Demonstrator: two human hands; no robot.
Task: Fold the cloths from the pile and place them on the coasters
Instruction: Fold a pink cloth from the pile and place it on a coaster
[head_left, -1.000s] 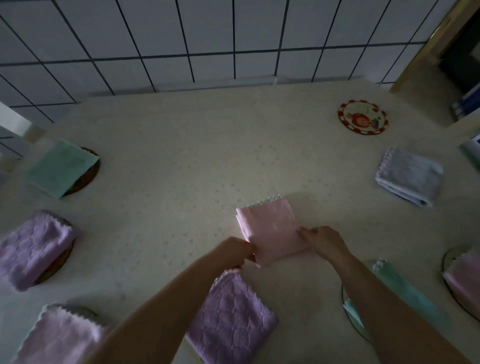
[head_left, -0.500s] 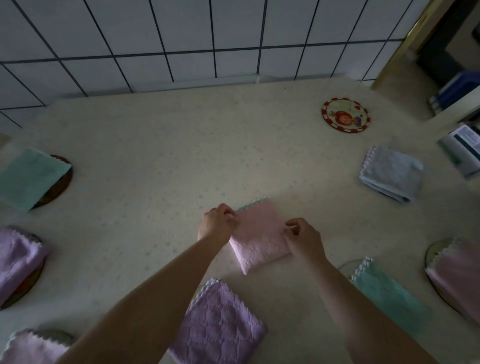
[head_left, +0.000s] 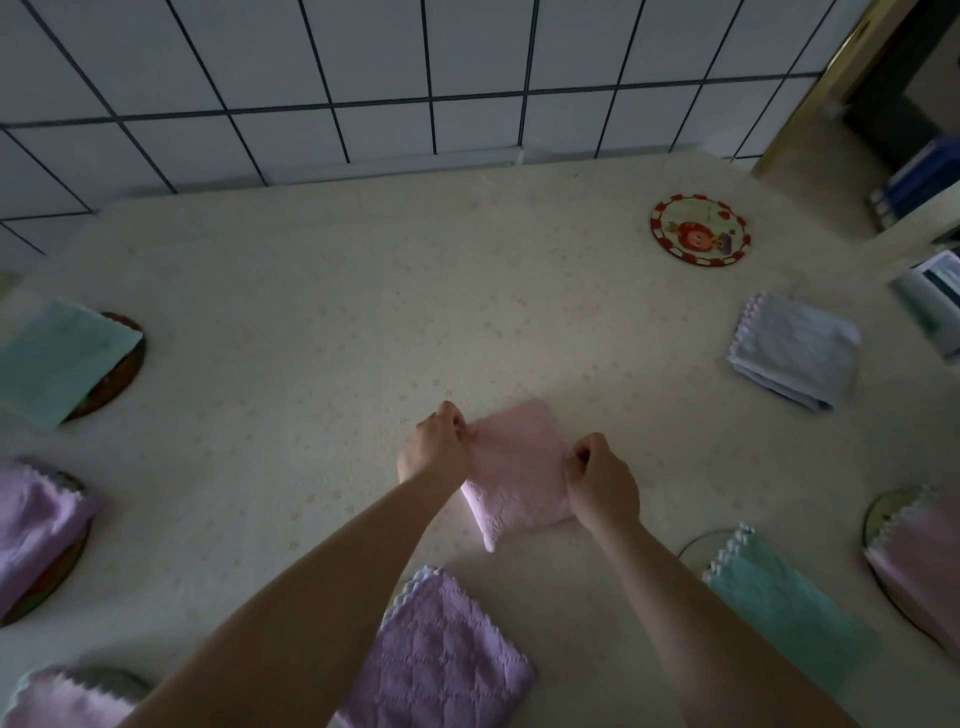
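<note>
Pink cloth (head_left: 517, 475): folded square, lying mid-table (head_left: 311, 322). Left hand (head_left: 432, 451) pinches its left edge, right hand (head_left: 602, 480) pinches its right edge. Bare patterned coaster (head_left: 700, 229) at far right; grey folded cloth (head_left: 795, 358) lies near it.

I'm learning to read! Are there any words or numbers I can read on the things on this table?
None can be read.
Round red-rimmed cartoon coaster: faint marks above the picture, too small and blurred to read.
White box with a dark panel at the right edge: any print is too blurred to read.
Folded pink cloth in the hands: no writing.
</note>
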